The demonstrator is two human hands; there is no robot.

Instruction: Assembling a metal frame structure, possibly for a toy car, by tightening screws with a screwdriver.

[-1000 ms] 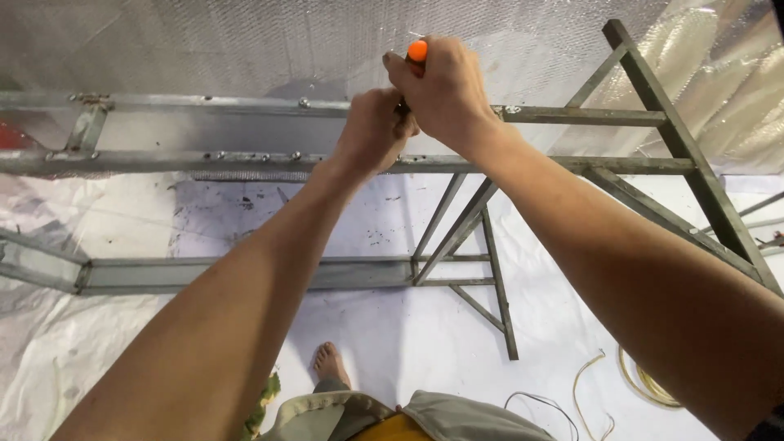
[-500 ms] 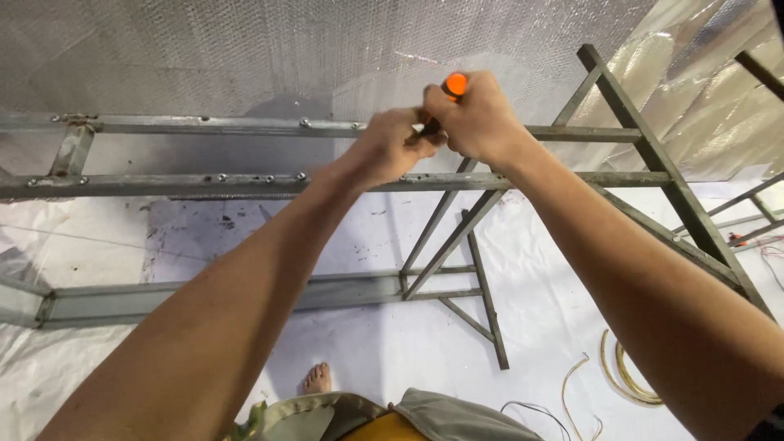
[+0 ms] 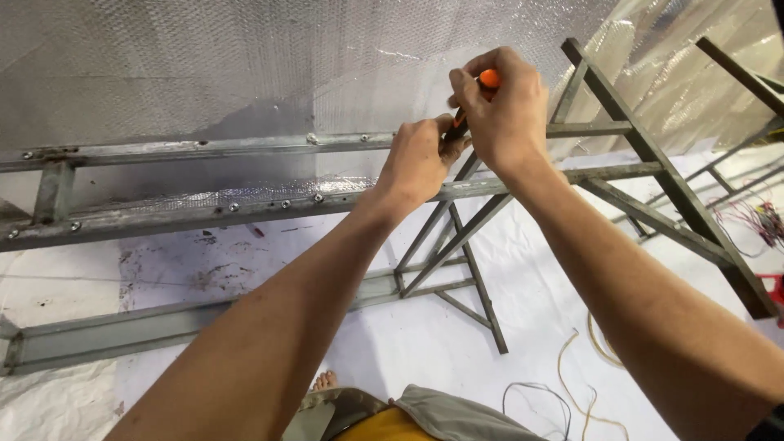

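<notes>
An orange-and-black-handled screwdriver [image 3: 478, 96] stands tilted, its orange butt uppermost and its lower end hidden, pressed down toward the upper rail of a grey welded steel frame [image 3: 245, 147].

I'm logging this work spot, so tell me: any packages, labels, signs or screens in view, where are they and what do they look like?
None in view: no package, label, sign or screen.
Left hand: on the upper grey metal rail, at the tool's tip.
Right hand: grips an orange-handled screwdriver.
Behind: silvery foil sheet.
</notes>
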